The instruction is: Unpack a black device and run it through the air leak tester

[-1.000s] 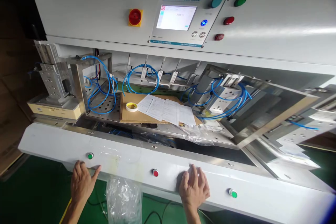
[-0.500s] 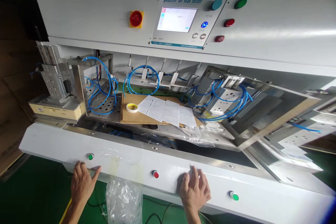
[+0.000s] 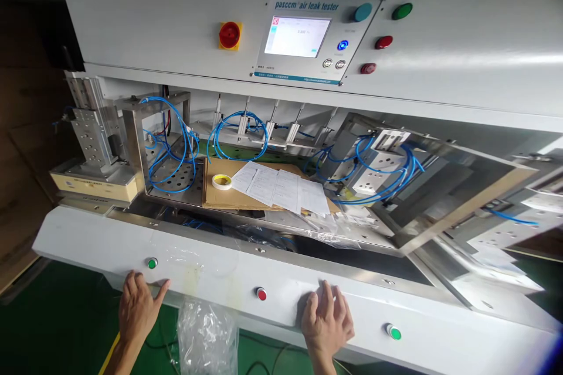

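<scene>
My left hand (image 3: 139, 307) rests on the lower edge of the white front panel (image 3: 206, 272), thumb spread away from the fingers and nothing in it. Just above it is a green push button (image 3: 152, 263). Farther right, my right hand (image 3: 328, 321) lies on the same panel with its fingers apart, also without anything in it. A red push button (image 3: 261, 293) sits between the hands, nearer the right one. Another green button (image 3: 394, 332) is to the right of my right hand. Neither hand touches a button.
A clear plastic bag (image 3: 207, 337) hangs below the panel. Behind it, cardboard (image 3: 237, 197) carries a tape roll (image 3: 221, 181) and paper sheets (image 3: 281, 186). Blue air hoses (image 3: 240, 135) loop around metal fixtures. Above are a lit screen (image 3: 298, 36) and a red rotary switch (image 3: 229, 35).
The view has shifted very slightly, so the machine appears a little lower in the picture. Both hands stay in the same places on the panel.
</scene>
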`<move>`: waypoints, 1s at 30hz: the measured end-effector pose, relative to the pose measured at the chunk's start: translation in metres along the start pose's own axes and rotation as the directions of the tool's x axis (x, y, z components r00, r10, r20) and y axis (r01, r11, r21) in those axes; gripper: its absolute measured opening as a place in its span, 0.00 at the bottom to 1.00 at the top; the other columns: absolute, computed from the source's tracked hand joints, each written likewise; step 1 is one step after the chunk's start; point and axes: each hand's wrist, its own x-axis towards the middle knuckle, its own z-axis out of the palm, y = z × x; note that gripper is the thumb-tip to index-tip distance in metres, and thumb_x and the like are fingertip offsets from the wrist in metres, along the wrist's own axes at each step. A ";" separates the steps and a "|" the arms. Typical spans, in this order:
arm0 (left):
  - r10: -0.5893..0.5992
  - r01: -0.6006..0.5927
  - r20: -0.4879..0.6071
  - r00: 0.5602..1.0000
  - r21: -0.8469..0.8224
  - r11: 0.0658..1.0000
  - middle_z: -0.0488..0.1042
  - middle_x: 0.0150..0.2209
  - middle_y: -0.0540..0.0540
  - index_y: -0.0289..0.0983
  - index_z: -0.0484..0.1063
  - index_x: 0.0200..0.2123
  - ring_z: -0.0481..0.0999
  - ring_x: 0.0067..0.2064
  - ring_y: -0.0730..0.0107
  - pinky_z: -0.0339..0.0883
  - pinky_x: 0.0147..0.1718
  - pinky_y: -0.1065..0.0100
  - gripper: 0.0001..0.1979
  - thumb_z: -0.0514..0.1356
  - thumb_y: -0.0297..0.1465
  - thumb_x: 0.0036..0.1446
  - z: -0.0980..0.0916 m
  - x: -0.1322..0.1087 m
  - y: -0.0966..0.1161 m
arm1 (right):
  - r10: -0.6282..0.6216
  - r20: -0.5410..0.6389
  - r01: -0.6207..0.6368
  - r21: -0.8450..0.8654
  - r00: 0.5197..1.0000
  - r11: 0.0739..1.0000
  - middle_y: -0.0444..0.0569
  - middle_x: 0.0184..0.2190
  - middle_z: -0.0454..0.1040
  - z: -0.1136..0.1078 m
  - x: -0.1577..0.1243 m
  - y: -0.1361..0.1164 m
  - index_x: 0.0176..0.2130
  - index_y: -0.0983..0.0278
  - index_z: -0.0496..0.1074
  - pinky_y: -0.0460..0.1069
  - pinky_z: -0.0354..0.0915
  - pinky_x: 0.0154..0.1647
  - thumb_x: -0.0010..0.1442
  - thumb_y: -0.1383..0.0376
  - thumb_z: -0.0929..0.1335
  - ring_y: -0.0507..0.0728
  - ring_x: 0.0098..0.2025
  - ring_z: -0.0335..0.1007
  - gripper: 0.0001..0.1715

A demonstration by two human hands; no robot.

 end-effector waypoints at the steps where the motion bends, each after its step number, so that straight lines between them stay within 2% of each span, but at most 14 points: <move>1: 0.000 0.000 -0.002 1.000 0.006 1.000 0.69 0.54 0.25 0.21 0.72 0.50 0.73 0.51 0.45 0.75 0.45 0.56 0.48 0.38 0.63 0.70 0.000 0.000 0.000 | -0.005 -0.006 0.005 0.001 1.000 1.000 0.58 0.69 0.67 0.001 0.000 0.000 0.64 0.61 0.74 0.65 0.57 0.69 0.71 0.45 0.58 0.68 0.70 0.62 0.35; 5: 0.006 -0.006 -0.008 1.000 0.003 1.000 0.69 0.54 0.24 0.20 0.72 0.49 0.73 0.51 0.44 0.74 0.47 0.55 0.48 0.37 0.63 0.70 0.001 0.001 0.000 | -0.011 -0.032 0.011 -0.012 0.999 1.000 0.58 0.68 0.67 0.003 -0.001 0.000 0.64 0.61 0.74 0.65 0.57 0.68 0.71 0.45 0.58 0.68 0.69 0.62 0.35; 10: -0.006 0.007 0.021 1.000 -0.022 1.000 0.69 0.55 0.23 0.21 0.72 0.50 0.73 0.53 0.43 0.74 0.50 0.54 0.48 0.38 0.63 0.69 0.003 -0.001 -0.002 | -0.006 -0.001 0.006 -0.007 1.000 1.000 0.58 0.69 0.66 0.001 0.000 0.001 0.64 0.61 0.73 0.66 0.57 0.68 0.71 0.46 0.59 0.68 0.69 0.62 0.35; 20: 0.008 -0.008 -0.026 1.000 -0.005 1.000 0.69 0.54 0.25 0.21 0.72 0.50 0.74 0.52 0.44 0.75 0.47 0.56 0.48 0.38 0.63 0.70 0.000 0.001 0.000 | 0.021 0.013 -0.021 -0.024 1.000 0.999 0.57 0.69 0.67 -0.001 0.001 -0.003 0.64 0.61 0.73 0.64 0.56 0.69 0.70 0.46 0.58 0.67 0.70 0.61 0.36; 27: 0.011 -0.011 -0.039 0.999 0.002 1.000 0.69 0.54 0.25 0.20 0.72 0.50 0.73 0.52 0.44 0.75 0.47 0.56 0.47 0.39 0.62 0.70 -0.002 0.001 0.001 | -0.021 -0.040 0.021 0.004 0.999 1.000 0.58 0.68 0.68 0.001 0.001 -0.003 0.64 0.61 0.73 0.65 0.56 0.68 0.70 0.47 0.59 0.68 0.69 0.62 0.34; 30: 0.013 -0.013 -0.044 0.999 0.001 1.000 0.69 0.54 0.25 0.20 0.72 0.50 0.73 0.51 0.44 0.75 0.47 0.56 0.47 0.39 0.62 0.70 -0.001 0.001 0.000 | -0.012 -0.005 0.012 -0.003 1.000 1.000 0.58 0.69 0.66 0.001 0.001 -0.001 0.64 0.61 0.73 0.66 0.57 0.68 0.70 0.48 0.59 0.69 0.69 0.62 0.34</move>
